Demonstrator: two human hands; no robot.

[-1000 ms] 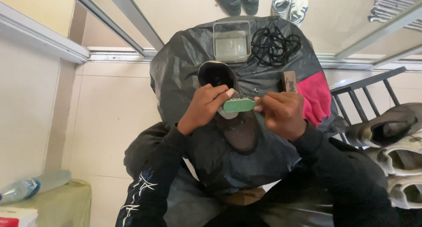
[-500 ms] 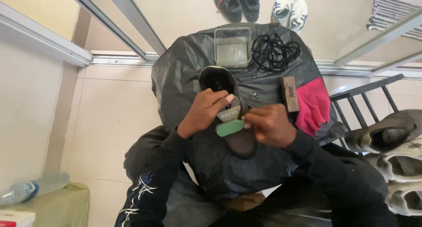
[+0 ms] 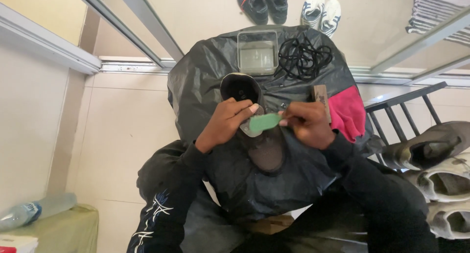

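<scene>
My left hand (image 3: 226, 125) grips a black shoe (image 3: 267, 152) around its middle, heel opening up and away from me. My right hand (image 3: 307, 125) pinches one end of a green insole (image 3: 264, 122). The insole lies across the top of the shoe between both hands, its other end by my left thumb. The shoe rests over a black plastic sheet (image 3: 200, 86) spread across my lap and the floor.
On the sheet lie a clear plastic tub (image 3: 257, 52), a tangle of black laces (image 3: 303, 57), a small brush (image 3: 320, 94) and a pink cloth (image 3: 346, 111). Pairs of shoes (image 3: 264, 1) stand beyond it. More shoes (image 3: 426, 152) sit by a black rack (image 3: 406, 99) at right. A water bottle (image 3: 34, 211) lies at lower left.
The green insole dipped down against the shoe half a second ago and now sits higher again, nearly level. Both hands kept their hold.
</scene>
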